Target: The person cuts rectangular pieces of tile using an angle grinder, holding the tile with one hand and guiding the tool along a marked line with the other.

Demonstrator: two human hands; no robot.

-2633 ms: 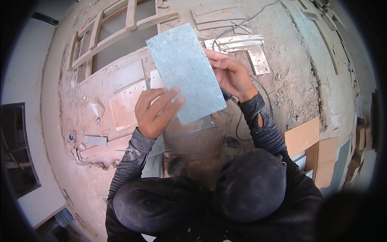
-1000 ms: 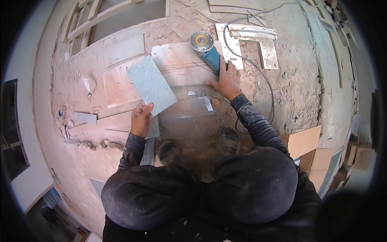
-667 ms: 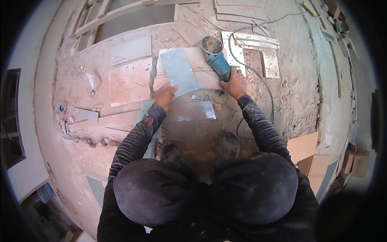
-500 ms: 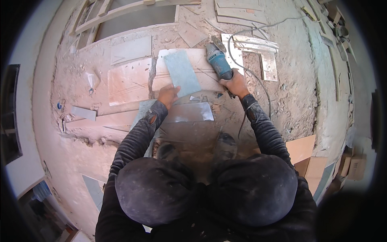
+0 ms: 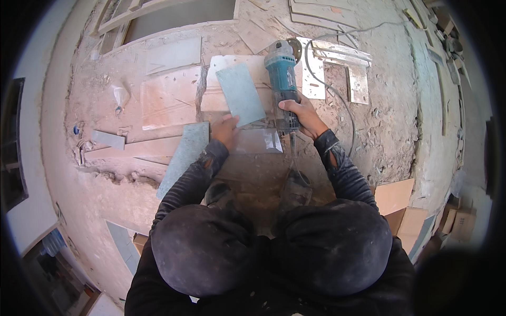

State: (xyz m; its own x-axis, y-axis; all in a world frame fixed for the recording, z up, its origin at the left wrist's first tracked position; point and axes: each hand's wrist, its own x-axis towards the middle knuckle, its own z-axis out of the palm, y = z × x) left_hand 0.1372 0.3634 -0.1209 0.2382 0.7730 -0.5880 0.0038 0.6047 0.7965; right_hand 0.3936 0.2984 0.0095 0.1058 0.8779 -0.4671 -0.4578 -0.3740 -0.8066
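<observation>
This looks like a building site or a room under renovation. The bare floor is rough, dusty and strewn with chips and rubble. Around its middle lie flat slabs, some with broken edges, beside a hand-held angle grinder. A cable snakes across the dirt, wooden beams lie toward the floor's far left corner, and cardboard boxes stand by its right edge.

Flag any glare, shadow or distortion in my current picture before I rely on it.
Head view, rim: blacked out, and straight edges bow at the left wall; head view, centre: white glare at the right end of the glossy strip, floor dim between the shoes; head view, lower right: dark, unfocused blotch; head view, upper middle: grinder fairly clear.
</observation>
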